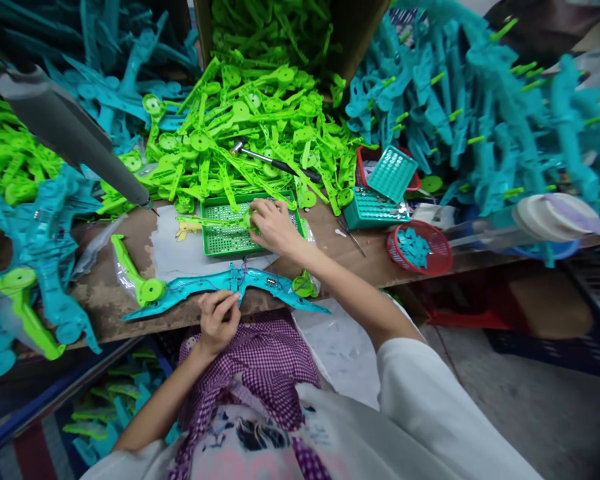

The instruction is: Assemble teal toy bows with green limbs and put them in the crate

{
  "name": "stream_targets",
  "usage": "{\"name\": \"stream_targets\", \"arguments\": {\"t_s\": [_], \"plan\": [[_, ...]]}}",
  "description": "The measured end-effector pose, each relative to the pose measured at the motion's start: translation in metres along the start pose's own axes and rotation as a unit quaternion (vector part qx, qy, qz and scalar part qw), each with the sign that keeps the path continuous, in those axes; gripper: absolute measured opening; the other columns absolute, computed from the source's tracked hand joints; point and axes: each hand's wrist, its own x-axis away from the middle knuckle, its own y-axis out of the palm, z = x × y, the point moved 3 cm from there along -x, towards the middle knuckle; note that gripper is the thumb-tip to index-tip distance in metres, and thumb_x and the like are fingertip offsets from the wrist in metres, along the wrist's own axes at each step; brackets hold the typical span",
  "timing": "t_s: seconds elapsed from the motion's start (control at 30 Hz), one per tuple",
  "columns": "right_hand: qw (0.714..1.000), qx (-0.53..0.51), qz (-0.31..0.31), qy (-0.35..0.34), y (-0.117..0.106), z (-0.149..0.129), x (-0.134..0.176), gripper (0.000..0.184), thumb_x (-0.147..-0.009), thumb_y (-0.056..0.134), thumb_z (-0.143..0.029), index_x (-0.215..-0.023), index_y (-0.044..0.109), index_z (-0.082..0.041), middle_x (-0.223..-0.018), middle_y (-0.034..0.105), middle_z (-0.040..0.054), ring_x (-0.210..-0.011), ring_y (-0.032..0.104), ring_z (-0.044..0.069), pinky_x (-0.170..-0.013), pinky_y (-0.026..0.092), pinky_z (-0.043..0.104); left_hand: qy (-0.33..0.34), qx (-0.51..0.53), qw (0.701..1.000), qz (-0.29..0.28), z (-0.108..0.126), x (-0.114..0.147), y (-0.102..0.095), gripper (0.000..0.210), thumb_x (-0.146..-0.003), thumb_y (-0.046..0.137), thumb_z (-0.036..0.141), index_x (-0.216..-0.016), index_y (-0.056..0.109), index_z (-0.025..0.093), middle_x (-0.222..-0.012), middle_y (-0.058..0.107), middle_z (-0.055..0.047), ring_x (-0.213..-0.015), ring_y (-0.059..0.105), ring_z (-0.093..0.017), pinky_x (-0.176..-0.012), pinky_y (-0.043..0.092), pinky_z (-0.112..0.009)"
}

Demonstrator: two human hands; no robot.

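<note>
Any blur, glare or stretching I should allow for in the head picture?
Head view: teal part under the left hand fairly clear; clear wrap at left glinting; white lid at far right stretched, soft; floor at lower right dim, blurry.

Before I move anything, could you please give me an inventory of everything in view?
bow-shaped part: one, teal, bench front
held part: one, lime green, over green basket
green basket: one, green, mid-bench
loose lime parts: many, lime green, back and left
loose teal parts: many, teal, left and right
hammer: one, silver and black, on lime heap
hanging tool: one, grey, upper left
teal baskets: two, teal, right of heap
red baskets: two, red, right
sheet: one, pale, under green basket
bench: one, brown, centre
apron: one, purple check, on person
left hand: one, at bow-shaped part
right hand: one, on held part
</note>
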Motion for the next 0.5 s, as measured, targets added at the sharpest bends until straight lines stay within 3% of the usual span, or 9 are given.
{"name": "stream_targets", "arguments": {"t_s": [0.1, 0.17, 0.2, 0.3, 0.33, 0.37, 0.4, 0.43, 0.5], "plan": [[0.987, -0.138, 0.05, 0.065, -0.015, 0.006, 0.035, 0.005, -0.079, 0.057, -0.019, -0.085, 0.056, -0.019, -0.108, 0.066, 0.0136, -0.104, 0.059, 0.026, -0.091, 0.044, 0.042, -0.087, 0.081, 0.991, -0.056, 0.014, 0.001, -0.011, 0.027, -0.086, 0.062, 0.008, -0.108, 0.065, 0.023, -0.098, 0.066, -0.004, -0.091, 0.066, -0.016, -0.085, 0.053, -0.032], [0.935, -0.316, 0.075, 0.144, -0.019, 0.008, 0.067, 0.013, -0.078, 0.062, -0.03, -0.078, 0.053, -0.021, -0.097, 0.067, 0.0093, -0.093, 0.063, 0.022, -0.083, 0.049, 0.039, -0.174, 0.147, 0.968, -0.104, 0.024, -0.004, -0.01, 0.023, -0.089, 0.06, 0.015, -0.111, 0.063, 0.023, -0.104, 0.066, -0.005, -0.096, 0.066, -0.017, -0.085, 0.056, -0.032], [0.885, -0.422, 0.076, 0.181, -0.018, 0.006, 0.083, 0.021, -0.076, 0.065, -0.038, -0.075, 0.051, -0.022, -0.094, 0.067, 0.0074, -0.086, 0.064, 0.021, -0.077, 0.052, 0.037, -0.219, 0.181, 0.952, -0.117, 0.029, -0.01, -0.007, 0.026, -0.091, 0.06, 0.019, -0.117, 0.06, 0.023, -0.111, 0.065, -0.007, -0.1, 0.066, -0.018, -0.086, 0.056, -0.033], [0.693, -0.671, 0.039, 0.261, -0.006, -0.013, 0.127, 0.043, -0.065, 0.075, -0.057, -0.073, 0.051, -0.022, -0.077, 0.064, 0.0017, -0.064, 0.062, 0.015, -0.06, 0.054, 0.033, -0.304, 0.285, 0.902, -0.111, 0.045, -0.043, 0.019, 0.051, -0.093, 0.059, 0.029, -0.14, 0.042, 0.025, -0.136, 0.055, -0.013, -0.119, 0.06, -0.022, -0.097, 0.054, -0.037], [0.644, -0.711, 0.032, 0.281, -0.003, -0.019, 0.14, 0.047, -0.061, 0.077, -0.06, -0.072, 0.052, -0.022, -0.072, 0.062, 0.0, -0.06, 0.06, 0.015, -0.057, 0.054, 0.032, -0.309, 0.325, 0.886, -0.115, 0.052, -0.056, 0.033, 0.052, -0.094, 0.057, 0.03, -0.142, 0.039, 0.026, -0.136, 0.056, -0.013, -0.12, 0.06, -0.021, -0.098, 0.053, -0.037], [0.612, -0.731, 0.034, 0.299, 0.0, -0.023, 0.152, 0.049, -0.058, 0.079, -0.061, -0.072, 0.054, -0.022, -0.068, 0.061, -0.0012, -0.057, 0.059, 0.014, -0.055, 0.053, 0.031, -0.312, 0.363, 0.869, -0.127, 0.059, -0.069, 0.047, 0.049, -0.095, 0.055, 0.031, -0.141, 0.04, 0.026, -0.13, 0.06, -0.012, -0.115, 0.062, -0.02, -0.094, 0.055, -0.035], [0.603, -0.734, 0.042, 0.311, 0.001, -0.024, 0.163, 0.049, -0.057, 0.08, -0.061, -0.072, 0.056, -0.022, -0.065, 0.06, -0.002, -0.055, 0.057, 0.013, -0.053, 0.053, 0.03, -0.318, 0.395, 0.849, -0.149, 0.066, -0.08, 0.063, 0.046, -0.095, 0.055, 0.031, -0.139, 0.042, 0.025, -0.124, 0.063, -0.011, -0.109, 0.065, -0.019, -0.092, 0.056, -0.034], [0.614, -0.718, 0.058, 0.322, -0.001, -0.02, 0.173, 0.047, -0.057, 0.08, -0.06, -0.071, 0.058, -0.021, -0.064, 0.06, -0.002, -0.055, 0.057, 0.013, -0.053, 0.052, 0.029, -0.322, 0.422, 0.832, -0.164, 0.072, -0.087, 0.077, 0.044, -0.095, 0.055, 0.03, -0.137, 0.045, 0.024, -0.119, 0.066, -0.01, -0.104, 0.066, -0.018, -0.088, 0.057, -0.033], [0.682, -0.632, 0.122, 0.348, -0.011, -0.002, 0.19, 0.041, -0.062, 0.079, -0.057, -0.073, 0.063, -0.022, -0.069, 0.064, 0.0001, -0.06, 0.06, 0.014, -0.057, 0.053, 0.03, -0.326, 0.455, 0.806, -0.192, 0.082, -0.094, 0.1, 0.041, -0.092, 0.058, 0.029, -0.132, 0.051, 0.021, -0.109, 0.068, -0.009, -0.092, 0.068, -0.016, -0.079, 0.058, -0.03]]}}
